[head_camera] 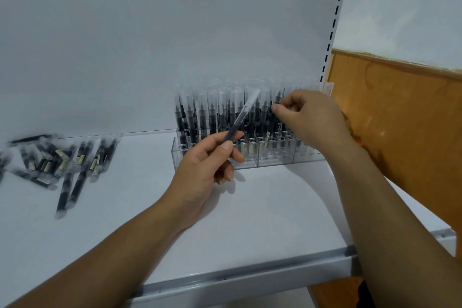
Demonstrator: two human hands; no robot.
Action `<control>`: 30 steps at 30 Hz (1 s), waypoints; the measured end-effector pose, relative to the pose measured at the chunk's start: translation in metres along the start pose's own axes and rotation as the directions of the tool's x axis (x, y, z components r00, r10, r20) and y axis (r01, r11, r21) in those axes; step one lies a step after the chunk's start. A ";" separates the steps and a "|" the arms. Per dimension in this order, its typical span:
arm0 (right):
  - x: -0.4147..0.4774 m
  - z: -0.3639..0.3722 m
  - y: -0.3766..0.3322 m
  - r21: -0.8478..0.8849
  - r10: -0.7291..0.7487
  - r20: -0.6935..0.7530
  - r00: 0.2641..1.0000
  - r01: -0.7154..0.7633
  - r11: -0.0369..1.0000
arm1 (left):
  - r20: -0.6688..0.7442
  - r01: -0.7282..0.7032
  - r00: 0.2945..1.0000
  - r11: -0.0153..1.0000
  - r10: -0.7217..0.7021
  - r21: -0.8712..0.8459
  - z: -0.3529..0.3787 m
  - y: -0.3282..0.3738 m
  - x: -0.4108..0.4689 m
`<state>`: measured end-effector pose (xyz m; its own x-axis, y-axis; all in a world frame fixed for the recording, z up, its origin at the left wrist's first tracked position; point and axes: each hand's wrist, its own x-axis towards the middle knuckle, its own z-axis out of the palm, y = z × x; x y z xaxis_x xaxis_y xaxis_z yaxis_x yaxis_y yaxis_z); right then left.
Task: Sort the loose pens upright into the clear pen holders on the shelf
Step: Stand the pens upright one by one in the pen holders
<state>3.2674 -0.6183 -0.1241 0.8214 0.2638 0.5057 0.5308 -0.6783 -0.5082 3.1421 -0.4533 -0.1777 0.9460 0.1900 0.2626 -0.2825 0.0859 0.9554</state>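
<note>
My left hand (207,165) pinches one black pen (240,120) between thumb and fingertips, just in front of the clear pen holder (250,162). The pen slants up across the upright pens (212,112) packed inside. My right hand (312,117) is at the holder's right end, fingers curled against the pen tops; whether they grip one I cannot tell. The loose pens (62,160) lie well left of the holder on the white shelf (225,220).

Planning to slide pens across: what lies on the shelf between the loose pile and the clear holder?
Head view: bare white shelf between the loose pens and the clear holder; the left hand holds a pen at the holder's end.
</note>
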 end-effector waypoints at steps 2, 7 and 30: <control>0.000 0.000 0.000 -0.030 -0.010 -0.023 1.000 0.009 1.000 | 0.002 -0.001 1.000 1.000 0.001 0.011 0.000 0.000 0.000; -0.003 0.006 -0.007 -0.064 -0.090 -0.024 0.996 0.089 0.994 | 0.006 0.001 1.000 1.000 -0.001 0.017 0.000 0.001 -0.001; -0.021 -0.024 -0.021 0.486 0.028 0.338 0.941 -0.200 0.851 | 0.032 -0.016 0.999 0.996 0.013 0.084 0.001 0.001 -0.001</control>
<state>3.2337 -0.6260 -0.1067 0.8583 0.4606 0.2259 0.3889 -0.2970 -0.8721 3.1407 -0.4542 -0.1773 0.9467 0.1602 0.2796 -0.2833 0.0000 0.9590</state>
